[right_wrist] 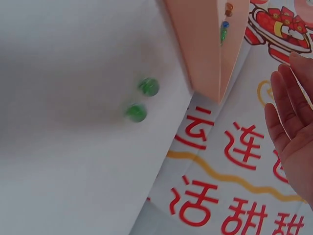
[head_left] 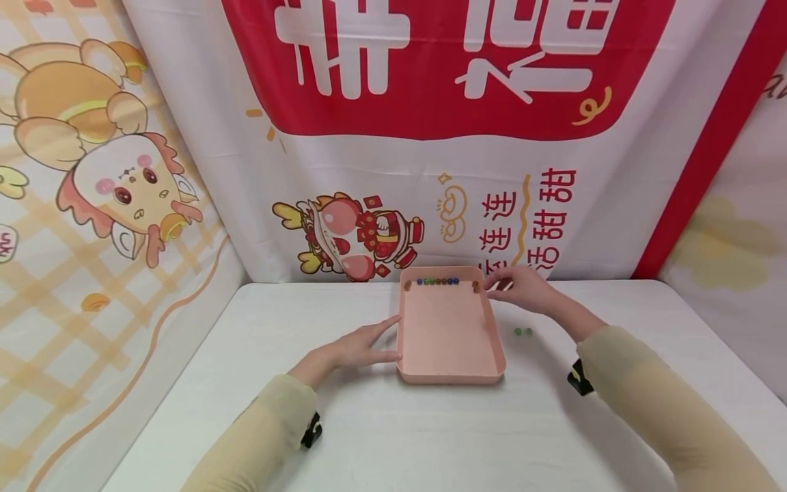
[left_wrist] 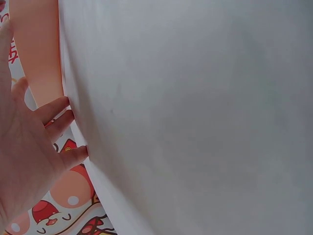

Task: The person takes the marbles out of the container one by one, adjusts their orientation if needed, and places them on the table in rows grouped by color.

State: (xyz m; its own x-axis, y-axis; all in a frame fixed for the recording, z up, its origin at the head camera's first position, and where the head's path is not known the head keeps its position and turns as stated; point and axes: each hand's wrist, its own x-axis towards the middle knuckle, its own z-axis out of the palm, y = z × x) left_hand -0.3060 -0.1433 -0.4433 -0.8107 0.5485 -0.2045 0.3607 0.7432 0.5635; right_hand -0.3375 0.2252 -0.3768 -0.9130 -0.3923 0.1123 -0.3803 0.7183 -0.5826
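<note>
A pink rectangular tray (head_left: pixel 449 335) lies on the white table, its far end by the back cloth. My left hand (head_left: pixel 359 347) rests spread fingertips against the tray's left side. Beside the far right corner, my right hand (head_left: pixel 522 288) is raised at the rim with fingers extended; no object shows in it in the right wrist view. A row of blue, green and brown marbles (head_left: pixel 438 281) lines the tray's far end. Brown marbles (head_left: pixel 476 287) lie by its right wall, and other brown marbles (head_left: pixel 408 285) by its left wall.
Two green marbles (right_wrist: pixel 143 100) lie on the white table (head_left: pixel 344 430), outside the tray to its right. A printed cloth (head_left: pixel 430 157) hangs behind the table's far edge. Another patterned cloth (head_left: pixel 92 205) hangs on the left.
</note>
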